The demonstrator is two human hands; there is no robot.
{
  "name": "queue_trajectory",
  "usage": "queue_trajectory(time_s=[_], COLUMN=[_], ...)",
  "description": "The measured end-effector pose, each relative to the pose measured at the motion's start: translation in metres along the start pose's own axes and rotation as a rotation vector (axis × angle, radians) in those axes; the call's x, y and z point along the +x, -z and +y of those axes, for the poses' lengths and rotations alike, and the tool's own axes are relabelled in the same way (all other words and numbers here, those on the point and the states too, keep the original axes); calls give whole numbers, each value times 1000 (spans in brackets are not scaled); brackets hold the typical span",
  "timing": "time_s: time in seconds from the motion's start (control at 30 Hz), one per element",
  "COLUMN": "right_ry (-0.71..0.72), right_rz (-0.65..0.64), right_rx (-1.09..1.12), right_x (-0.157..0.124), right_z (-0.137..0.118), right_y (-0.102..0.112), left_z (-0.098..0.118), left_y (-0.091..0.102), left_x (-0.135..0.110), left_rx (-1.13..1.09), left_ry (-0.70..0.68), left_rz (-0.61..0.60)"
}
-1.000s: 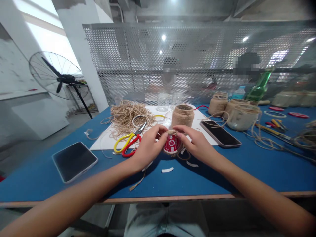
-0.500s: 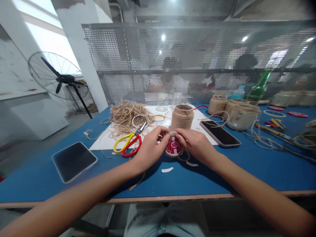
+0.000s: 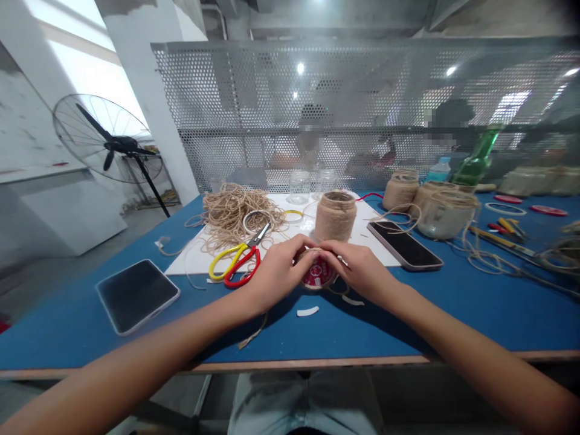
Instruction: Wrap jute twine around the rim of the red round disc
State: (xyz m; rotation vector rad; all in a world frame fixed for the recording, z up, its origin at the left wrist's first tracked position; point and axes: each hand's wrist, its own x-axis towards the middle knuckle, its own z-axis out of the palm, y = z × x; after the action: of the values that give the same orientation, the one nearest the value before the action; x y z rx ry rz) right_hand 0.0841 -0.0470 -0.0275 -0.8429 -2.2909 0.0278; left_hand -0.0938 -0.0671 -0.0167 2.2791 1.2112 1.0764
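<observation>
Between my two hands is a round red lid (image 3: 318, 277) with white print and twine along its rim. My left hand (image 3: 281, 269) grips its left side, with the thumb over the upper face. From the other side my right hand (image 3: 362, 266) closes on the rim, its fingertips meeting those of the left. Both hands cover the lid's top edge. Just behind stands a twine-wrapped jar (image 3: 335, 217). Left of my left hand lie scissors (image 3: 240, 260) with one yellow and one red handle, partly open. A loose twine end (image 3: 254, 335) hangs below my left wrist.
A tangled twine heap (image 3: 235, 208) rests on white paper at the back left. One phone (image 3: 138, 296) lies left, another phone (image 3: 404, 244) right. Wrapped jars (image 3: 446, 214) and a green bottle (image 3: 478, 154) stand at right. White scraps (image 3: 308, 312) lie near the front.
My fingers have closed further over the lid's top, and both thumbs have come closer together, hiding more of its red face. The things around have stayed put.
</observation>
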Motion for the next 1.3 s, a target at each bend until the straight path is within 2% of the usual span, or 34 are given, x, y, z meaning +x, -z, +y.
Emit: queue_trajectory(time_s=[0.13,0.27,0.43,0.67,0.87,1.07,1.2,1.3], right_ry=[-105,-164,-161,-139,-131,-154,-202,-217], right_rz=[-36,-43,-55,-55,-45,-64,5,55], right_rx=[235,322,236,51,88,219,240,168], right_x=[1,1,0,0,1,0,-1,-2], right_z=[-4,-4,-4,-1,-5,-6,-1,2], right_y=[5,7,4,0,1,4,5,5], left_z=[2,3,2,-1,-1,-1,0,0], left_y=[2,3,1,-3,-2,0,2,4], left_x=[-1,-1,-1,-2,-2,-1,0,0], left_rx=[-8,-22,5,159,214,208,206,221], left_ry=[-17,1,34,41,24,6,23,46], left_rz=[38,71,58,7,-25,-11,7,10])
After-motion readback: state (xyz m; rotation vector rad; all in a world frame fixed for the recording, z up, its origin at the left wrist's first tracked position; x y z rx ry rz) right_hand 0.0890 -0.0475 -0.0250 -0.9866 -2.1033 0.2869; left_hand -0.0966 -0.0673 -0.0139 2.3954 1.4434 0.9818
